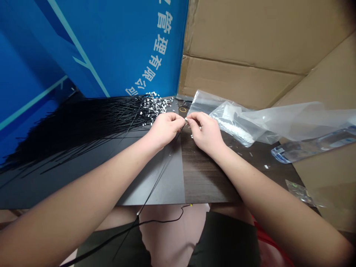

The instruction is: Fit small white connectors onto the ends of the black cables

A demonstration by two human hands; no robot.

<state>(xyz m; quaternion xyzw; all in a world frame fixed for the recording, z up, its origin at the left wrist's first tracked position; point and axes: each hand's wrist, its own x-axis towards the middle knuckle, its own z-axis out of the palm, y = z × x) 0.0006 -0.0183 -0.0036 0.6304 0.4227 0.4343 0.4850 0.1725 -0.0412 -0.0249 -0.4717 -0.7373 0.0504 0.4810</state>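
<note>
My left hand (166, 129) is closed in a pinch at the end of a thin black wire (155, 182), which runs down past the table's front edge. Facing it, my right hand (206, 132) pinches a small white connector (186, 120). The fingertips of both hands nearly meet at this piece, so the join between wire and connector is mostly hidden. Left of my hands lies a big bundle of black wires (83, 120), with many white connectors (154, 104) at their right ends. A few loose white pieces (191, 136) lie by my right fingers.
Behind my right hand, a clear bag (236, 129) holds small white pieces. A clear plastic bottle (311, 146) lies further right, above a small plastic packet (302, 193). Blue printed board (116, 44) and cardboard (236, 40) wall the table's back. A black cable (155, 221) hangs across my lap.
</note>
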